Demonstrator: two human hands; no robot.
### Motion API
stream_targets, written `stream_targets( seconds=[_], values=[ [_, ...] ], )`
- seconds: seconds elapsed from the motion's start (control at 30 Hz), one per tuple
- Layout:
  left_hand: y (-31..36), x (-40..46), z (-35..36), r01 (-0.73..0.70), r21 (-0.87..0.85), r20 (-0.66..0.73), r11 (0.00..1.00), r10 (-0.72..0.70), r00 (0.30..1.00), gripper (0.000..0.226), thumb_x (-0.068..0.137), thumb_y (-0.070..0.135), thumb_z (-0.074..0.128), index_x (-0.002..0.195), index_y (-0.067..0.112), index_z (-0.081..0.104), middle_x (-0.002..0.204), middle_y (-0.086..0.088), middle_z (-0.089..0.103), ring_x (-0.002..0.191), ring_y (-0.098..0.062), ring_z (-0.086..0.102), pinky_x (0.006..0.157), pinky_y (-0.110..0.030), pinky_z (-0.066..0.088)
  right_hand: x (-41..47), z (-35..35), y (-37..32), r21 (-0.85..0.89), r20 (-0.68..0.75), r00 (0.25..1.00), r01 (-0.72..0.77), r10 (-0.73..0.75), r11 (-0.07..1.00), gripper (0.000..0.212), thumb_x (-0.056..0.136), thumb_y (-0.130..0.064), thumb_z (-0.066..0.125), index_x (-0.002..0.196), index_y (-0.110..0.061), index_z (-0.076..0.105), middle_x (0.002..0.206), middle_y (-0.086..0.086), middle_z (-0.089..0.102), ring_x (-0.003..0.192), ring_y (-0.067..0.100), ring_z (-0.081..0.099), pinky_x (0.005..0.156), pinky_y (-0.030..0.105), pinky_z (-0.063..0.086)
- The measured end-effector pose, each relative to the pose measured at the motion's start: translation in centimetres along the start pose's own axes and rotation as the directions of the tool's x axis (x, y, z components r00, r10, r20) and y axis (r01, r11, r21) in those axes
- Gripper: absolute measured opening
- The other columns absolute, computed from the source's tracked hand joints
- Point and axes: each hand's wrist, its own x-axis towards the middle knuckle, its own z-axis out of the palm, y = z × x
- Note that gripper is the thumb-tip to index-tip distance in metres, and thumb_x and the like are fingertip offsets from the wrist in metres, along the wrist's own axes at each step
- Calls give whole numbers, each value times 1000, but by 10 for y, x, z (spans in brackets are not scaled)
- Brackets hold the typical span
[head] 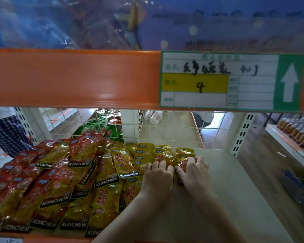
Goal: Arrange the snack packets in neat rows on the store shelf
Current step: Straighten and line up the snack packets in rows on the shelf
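On the beige store shelf [226, 181], yellow rows [158, 153] stand partly formed; left hand [157, 176] and right hand [194, 170] press flat-fingered on them, gripping nothing, while the red packets [33, 181] remain jumbled.

I am seeing snack packets [63, 181] lying piled on the shelf [226, 181], filling its left half. Left hand [158, 174] and right hand [193, 170] are resting side by side on packets at the pile's right edge. Price label [232, 81] is sitting above, right of centre.
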Motion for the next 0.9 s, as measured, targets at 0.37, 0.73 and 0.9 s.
stream_targets(
  seconds=[0.37, 0.73, 0.9],
  values=[
    [1, 4, 4, 5, -96, -20, 995, -7, 1000, 23, 55, 25, 82, 69, 19, 64, 70, -1, 62, 63, -17, 61, 51, -28, 52, 0, -1, 1, -39, -65, 998, 15, -17, 999, 44, 95, -43, 45, 132, -20, 43, 136, 4, 38, 123, 25, 39, 97, 37, 38],
    [-1, -2, 10, -45, -173, -22, 984, 42, 999, 26, 55, 17, 82, 78, 14, 70, 80, -5, 68, 75, -17, 65, 62, -21, 56, 3, 3, -6, 10, -201, 972, 130, -125, 992, 25, 82, -16, 67, 105, -8, 66, 103, 13, 62, 95, 34, 57, 74, 42, 49],
    [-1, -2, 6, -19, -215, -80, 976, 1, 997, 30, 51, 16, 88, 75, 17, 70, 77, -2, 67, 73, -15, 66, 60, -20, 55, 6, 10, -8, -85, -9, 964, 263, -265, 961, 36, 98, -33, 42, 131, -23, 50, 142, 2, 37, 132, 25, 30, 104, 40, 30]
  ],
)
